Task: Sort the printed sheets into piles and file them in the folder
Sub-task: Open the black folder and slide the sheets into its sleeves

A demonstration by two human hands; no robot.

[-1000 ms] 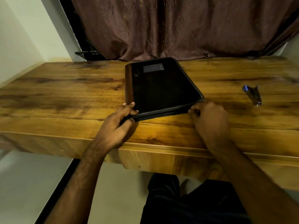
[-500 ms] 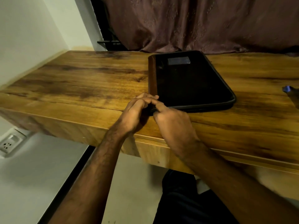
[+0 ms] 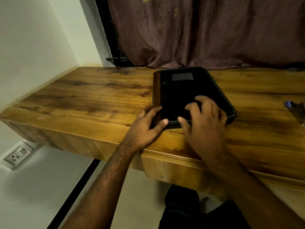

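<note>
A closed black zip folder [image 3: 183,90] with a brown spine lies flat on the wooden table [image 3: 92,103], and a grey label sits near its far edge. My left hand [image 3: 145,128] holds the folder's near-left corner, thumb on the front edge and fingers against the spine. Over the near half of the cover my right hand [image 3: 203,123] rests with its fingers spread and its thumb at the front edge. No printed sheets are in view.
A dark pen-like object with a blue tip [image 3: 295,111] lies on the table at the far right. A brown curtain [image 3: 206,33] hangs behind the table. At lower left a wall socket [image 3: 16,157] sits below the table's left end.
My right hand has left the folder's near-left corner, where it met my left hand, and now lies spread on the cover. The view has shifted, so the folder sits lower and further right.
</note>
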